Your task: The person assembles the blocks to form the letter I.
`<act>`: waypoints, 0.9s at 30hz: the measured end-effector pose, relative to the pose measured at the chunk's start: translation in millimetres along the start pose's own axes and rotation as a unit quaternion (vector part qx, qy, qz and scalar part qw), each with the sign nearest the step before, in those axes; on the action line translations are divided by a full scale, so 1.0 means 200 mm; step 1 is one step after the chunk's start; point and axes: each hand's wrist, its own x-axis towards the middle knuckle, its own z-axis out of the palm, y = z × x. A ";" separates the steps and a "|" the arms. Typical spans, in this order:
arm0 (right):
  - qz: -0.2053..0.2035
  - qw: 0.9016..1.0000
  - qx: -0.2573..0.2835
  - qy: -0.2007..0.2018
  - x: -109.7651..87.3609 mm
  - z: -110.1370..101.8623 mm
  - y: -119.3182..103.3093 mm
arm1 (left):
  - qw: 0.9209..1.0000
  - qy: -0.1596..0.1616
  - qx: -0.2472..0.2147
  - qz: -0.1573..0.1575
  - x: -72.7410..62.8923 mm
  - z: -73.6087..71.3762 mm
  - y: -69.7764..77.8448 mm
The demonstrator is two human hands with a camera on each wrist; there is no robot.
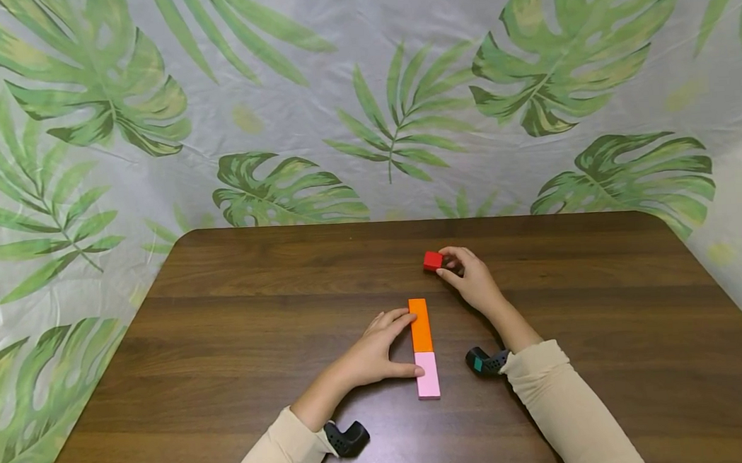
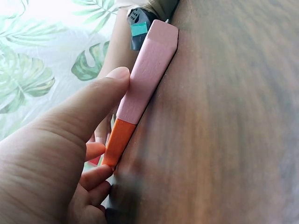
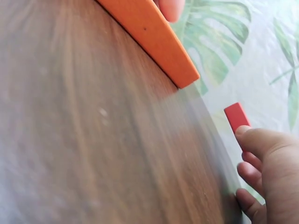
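Observation:
An orange block (image 1: 421,327) and a pink block (image 1: 428,384) lie end to end on the table, forming one straight strip, the orange one farther from me. My left hand (image 1: 371,355) rests against the strip from the left, thumb on the pink block and fingertips at the orange one. Beyond the strip's far end, my right hand (image 1: 476,280) pinches a small red block (image 1: 433,261) between thumb and fingers. In the right wrist view the red block (image 3: 237,114) is apart from the orange block (image 3: 154,37). Whether it touches the table is unclear.
The brown wooden table (image 1: 255,323) has rounded far corners. A leaf-patterned sheet (image 1: 401,102) hangs behind it. Dark camera mounts (image 1: 347,440) sit on both wrists, near the table surface.

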 end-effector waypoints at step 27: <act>-0.044 0.996 -0.022 -0.069 -0.05 0.06 -0.06 | 1.000 0.001 0.000 0.000 0.00 0.00 -0.01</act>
